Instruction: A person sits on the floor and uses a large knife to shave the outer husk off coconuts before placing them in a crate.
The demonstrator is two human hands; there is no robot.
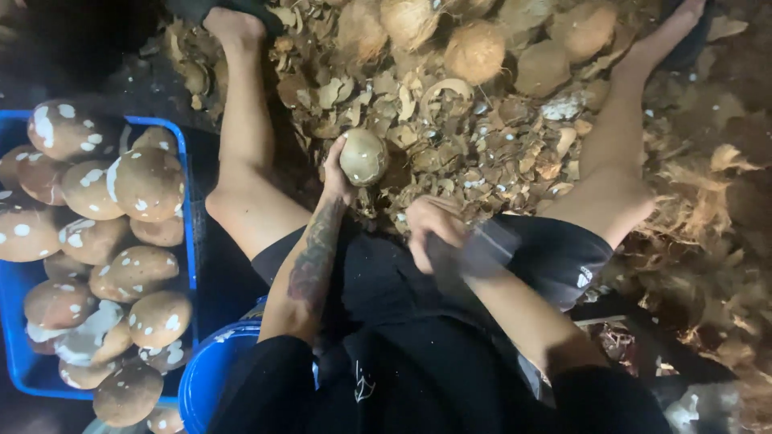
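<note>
The left hand [336,173] grips one peeled coconut [363,157] above the heap of shell chips [450,137]. The right hand [430,229] is closed around a blurred blade [474,249]. About fifteen peeled coconuts fill the blue crate [186,233]; five husked ones [474,50] lie beyond.

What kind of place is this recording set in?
Probably an informal coconut-shelling spot, worked sitting on the ground. A heap of shell fragments covers the floor, a blue crate holds peeled coconuts, and the left hand holds a coconut while the right hand grips a blurred blade.
</note>
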